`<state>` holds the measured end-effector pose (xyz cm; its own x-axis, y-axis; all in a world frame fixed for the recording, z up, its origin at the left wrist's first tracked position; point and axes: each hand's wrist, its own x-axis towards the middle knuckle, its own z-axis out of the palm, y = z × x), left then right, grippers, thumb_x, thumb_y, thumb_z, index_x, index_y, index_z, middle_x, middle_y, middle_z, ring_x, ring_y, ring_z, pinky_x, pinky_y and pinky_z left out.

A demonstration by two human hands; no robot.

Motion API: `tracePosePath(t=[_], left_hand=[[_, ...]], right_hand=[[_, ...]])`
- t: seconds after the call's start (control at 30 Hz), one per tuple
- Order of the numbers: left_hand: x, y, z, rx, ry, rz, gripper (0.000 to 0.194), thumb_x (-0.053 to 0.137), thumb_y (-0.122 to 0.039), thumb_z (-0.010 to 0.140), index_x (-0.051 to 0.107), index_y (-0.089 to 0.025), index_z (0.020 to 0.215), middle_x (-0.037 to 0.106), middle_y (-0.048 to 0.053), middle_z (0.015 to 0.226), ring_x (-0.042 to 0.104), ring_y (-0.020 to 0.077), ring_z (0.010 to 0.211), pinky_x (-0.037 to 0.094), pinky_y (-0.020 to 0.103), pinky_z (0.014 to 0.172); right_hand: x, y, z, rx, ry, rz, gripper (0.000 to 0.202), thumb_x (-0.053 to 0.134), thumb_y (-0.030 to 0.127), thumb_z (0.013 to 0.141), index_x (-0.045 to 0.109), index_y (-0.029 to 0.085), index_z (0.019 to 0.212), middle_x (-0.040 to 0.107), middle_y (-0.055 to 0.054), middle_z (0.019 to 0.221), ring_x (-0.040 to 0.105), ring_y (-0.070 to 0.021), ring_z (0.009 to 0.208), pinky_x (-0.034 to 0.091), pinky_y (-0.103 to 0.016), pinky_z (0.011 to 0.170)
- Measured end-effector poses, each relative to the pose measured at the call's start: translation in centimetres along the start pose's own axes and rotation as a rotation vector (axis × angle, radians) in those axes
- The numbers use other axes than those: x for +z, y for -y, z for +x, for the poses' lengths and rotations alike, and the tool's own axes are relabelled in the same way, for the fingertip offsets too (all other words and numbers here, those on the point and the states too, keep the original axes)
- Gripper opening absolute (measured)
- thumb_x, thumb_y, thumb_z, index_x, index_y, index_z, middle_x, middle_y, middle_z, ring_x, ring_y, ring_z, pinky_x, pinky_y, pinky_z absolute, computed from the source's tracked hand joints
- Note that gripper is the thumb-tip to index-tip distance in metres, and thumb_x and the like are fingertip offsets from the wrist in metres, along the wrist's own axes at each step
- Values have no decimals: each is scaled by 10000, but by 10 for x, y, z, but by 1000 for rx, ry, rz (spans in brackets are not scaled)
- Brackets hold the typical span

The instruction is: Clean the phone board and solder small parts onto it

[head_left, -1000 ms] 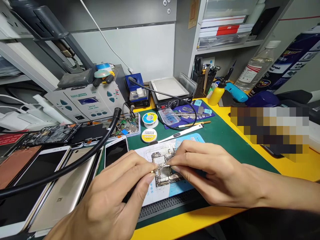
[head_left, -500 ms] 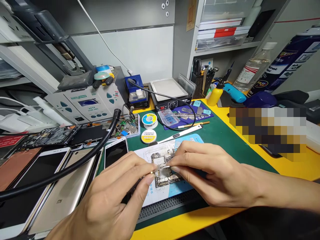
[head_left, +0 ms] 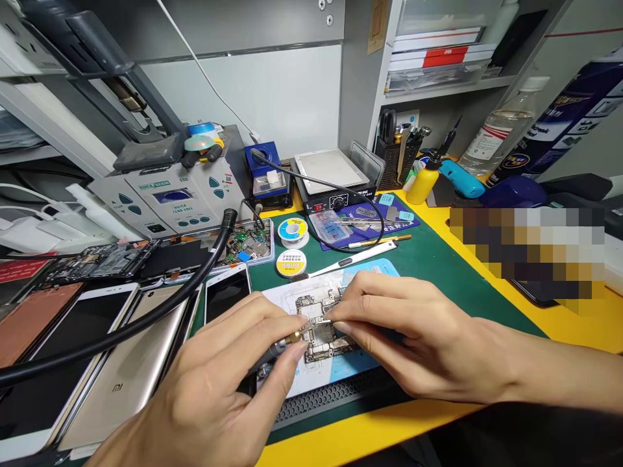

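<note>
My left hand (head_left: 219, 376) is closed around a grey pen-like tool (head_left: 272, 351) with a brass-coloured nose, thumb and fingers pinching near that end. Most of the tool's body is hidden behind the hand. Facing it, my right hand (head_left: 413, 331) is closed, its thumb and fingertips pinching a thin silver piece (head_left: 325, 322) whose kind I cannot make out. Both sets of fingertips hover close together over a phone circuit board (head_left: 331, 351). The board lies on a white and blue printed sheet (head_left: 302, 383), partly covered from view by my fingers.
Several phones (head_left: 117, 370) lie at left, crossed by a thick black hose (head_left: 160, 318). Behind are a rework station (head_left: 180, 194), solder spools (head_left: 292, 232), a heating plate (head_left: 331, 172) and a white brush (head_left: 355, 257). A yellow bottle (head_left: 423, 186) stands back right.
My left thumb has dropped away from the fingers, so the tool's brass nose and grey body show more. My right hand keeps its pinch. The view has shifted slightly.
</note>
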<state>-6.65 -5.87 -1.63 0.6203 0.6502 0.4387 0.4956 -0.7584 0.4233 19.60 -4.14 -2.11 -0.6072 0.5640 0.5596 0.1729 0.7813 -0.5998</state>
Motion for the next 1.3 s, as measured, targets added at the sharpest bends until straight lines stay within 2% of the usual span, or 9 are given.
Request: tracePosePath(t=[0.27,0.67,1.07,1.3], left_hand=[[1,0,1,21,-10,-32,307,587,-24,987,690,-181,1229,719,49,1058,684,147,980,576,244,868],[2,-1,4,38,6,-42,333,553,5,981,670,-171,1238,711,46,1059,669,136,989,564,251,904],[1,-1,4,46,1,-27,334,547,-6,982,669,-187,1235,729,54,1087,685,151,998,561,280,935],[1,-2,4,58,-8,-13,313,553,-22,978,688,-173,1217,734,74,1054,700,185,1000,586,311,921]], right_hand=[[1,0,-1,-12,-2,-17,191,578,25,1009,715,92,1123,714,-130,920,645,-177,804,566,-287,695],[1,0,0,-21,-10,3,183,591,-8,980,747,-7,1076,707,-164,891,642,-184,790,547,-292,683],[1,0,0,-22,0,-10,177,586,15,990,719,86,1082,706,-122,898,624,-174,786,545,-284,680],[-1,2,3,3,18,-12,168,585,22,1000,744,29,1054,714,-150,890,659,-189,797,571,-291,704]])
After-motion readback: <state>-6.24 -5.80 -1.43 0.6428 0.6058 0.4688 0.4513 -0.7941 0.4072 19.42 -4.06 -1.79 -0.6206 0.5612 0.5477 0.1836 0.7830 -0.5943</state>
